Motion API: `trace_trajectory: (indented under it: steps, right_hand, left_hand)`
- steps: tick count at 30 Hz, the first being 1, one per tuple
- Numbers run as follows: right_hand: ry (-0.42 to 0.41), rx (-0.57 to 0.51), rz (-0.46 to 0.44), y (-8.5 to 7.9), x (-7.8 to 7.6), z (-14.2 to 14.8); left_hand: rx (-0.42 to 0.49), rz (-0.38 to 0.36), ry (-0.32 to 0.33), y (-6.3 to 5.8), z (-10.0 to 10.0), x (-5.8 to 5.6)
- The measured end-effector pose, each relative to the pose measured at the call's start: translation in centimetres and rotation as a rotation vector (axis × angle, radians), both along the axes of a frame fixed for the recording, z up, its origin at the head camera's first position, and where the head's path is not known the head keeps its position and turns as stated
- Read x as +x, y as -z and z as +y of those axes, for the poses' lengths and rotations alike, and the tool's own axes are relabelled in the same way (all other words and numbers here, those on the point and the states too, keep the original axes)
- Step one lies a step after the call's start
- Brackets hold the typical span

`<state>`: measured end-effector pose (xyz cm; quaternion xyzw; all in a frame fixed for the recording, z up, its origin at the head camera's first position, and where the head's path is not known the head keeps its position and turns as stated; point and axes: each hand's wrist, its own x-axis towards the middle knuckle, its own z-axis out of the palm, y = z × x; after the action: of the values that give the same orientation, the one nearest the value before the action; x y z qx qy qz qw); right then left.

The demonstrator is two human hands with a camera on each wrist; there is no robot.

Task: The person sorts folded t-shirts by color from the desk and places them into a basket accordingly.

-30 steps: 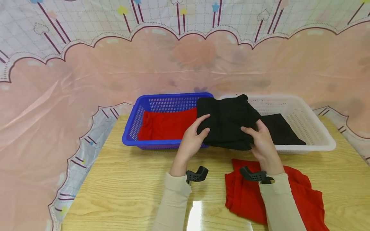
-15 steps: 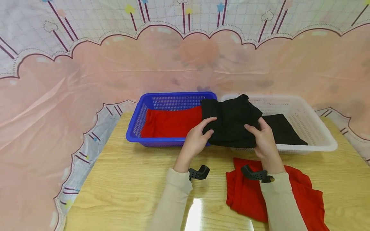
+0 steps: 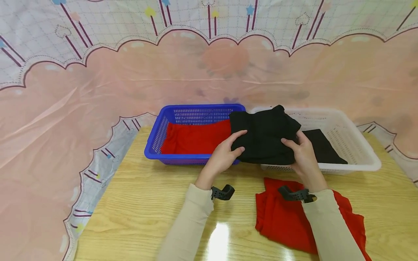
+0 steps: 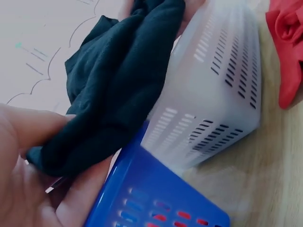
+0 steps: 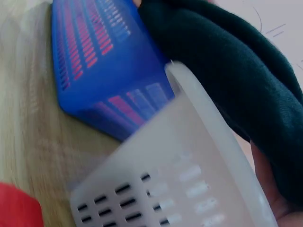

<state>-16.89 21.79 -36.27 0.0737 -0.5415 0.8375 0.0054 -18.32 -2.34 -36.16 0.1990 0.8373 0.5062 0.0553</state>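
A folded black cloth garment [image 3: 264, 136] is held up over the inner ends of two baskets. My left hand [image 3: 225, 154] grips its left edge, thumb on the near face; the left wrist view shows the fingers curled round the dark fabric [image 4: 113, 90]. At the opposite edge my right hand [image 3: 302, 154] pinches it, thumb in front and fingers behind. Under its right side stands a white basket [image 3: 362, 145] with another folded black cloth [image 3: 323, 146] inside. The blue basket [image 3: 156, 156] to the left holds a red folded cloth [image 3: 196, 139].
On the wooden table [image 3: 137, 210], in front of the white basket, lies a pile of red cloth [image 3: 284, 221], partly hidden by my right forearm. A patterned pink and white curtain [image 3: 147, 79] hangs behind the baskets.
Both hands have carried the black garment slightly to the right, toward the white basket. The head view has shifted a little. The grips stay the same.
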Motion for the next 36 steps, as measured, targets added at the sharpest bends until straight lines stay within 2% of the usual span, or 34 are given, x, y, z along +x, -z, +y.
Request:
trace_trajectory:
  steps: [4,9,16,20,27,32,36]
  right_hand:
    - [-0.006,-0.019,0.016,0.0,-0.2,1.1]
    - [-0.009,-0.001,0.032,0.0,-0.5,2.2]
    - [-0.047,0.027,0.064,0.1,-1.3,4.0]
    - [-0.038,0.074,0.073,0.2,-1.6,5.0]
    - [0.063,0.171,0.077,0.4,-1.8,6.2]
    - [0.138,0.161,0.068,0.5,-1.8,7.2]
    - [0.210,0.136,0.069,0.4,-1.9,7.8]
  left_hand:
    - [0.052,-0.038,0.058,-0.1,0.6,-0.2]
    - [0.133,-0.101,0.065,-0.1,1.5,-0.5]
    - [0.091,-0.089,0.090,-0.2,3.0,-1.0]
    - [0.087,-0.088,0.122,-0.3,3.7,-1.1]
    - [0.097,-0.136,0.177,-0.5,5.1,-1.3]
    - [0.069,-0.157,0.197,-0.6,6.4,-1.4]
    - [0.037,-0.155,0.202,-0.8,7.4,-2.0]
